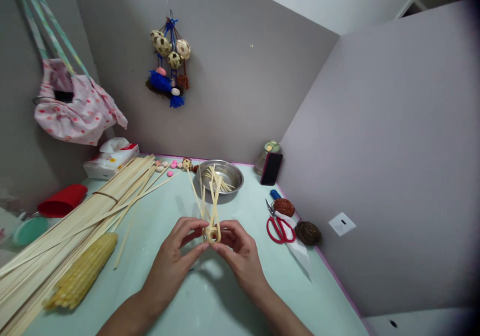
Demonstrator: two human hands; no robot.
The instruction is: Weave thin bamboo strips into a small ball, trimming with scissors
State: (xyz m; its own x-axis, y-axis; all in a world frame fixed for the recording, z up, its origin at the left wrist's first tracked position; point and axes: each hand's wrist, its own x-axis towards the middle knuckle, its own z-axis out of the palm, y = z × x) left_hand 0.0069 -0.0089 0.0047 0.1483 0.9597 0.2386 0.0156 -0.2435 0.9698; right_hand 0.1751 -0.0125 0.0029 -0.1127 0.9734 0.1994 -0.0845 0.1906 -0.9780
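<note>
A small woven piece of pale strips (212, 233) is held up between both hands over the table. Several long strip ends stick up and away from it. My left hand (180, 248) pinches its left side between thumb and fingers. On the right side, my right hand (238, 246) grips it the same way, the thumbs nearly meeting below it. Behind the piece stands a metal bowl (239, 178) with more short strips (221, 182) inside. A thick bundle of long pale strips (93, 211) lies along the left, tied with a brown band.
Red-handled scissors (275, 230) lie on white paper at right, near brown yarn balls (308, 232). A phone (271, 169) leans on a jar (261, 161). Corn (84, 271), a red cup (62, 201) and a tissue box (111, 160) are left. Woven balls (174, 60) hang on the wall.
</note>
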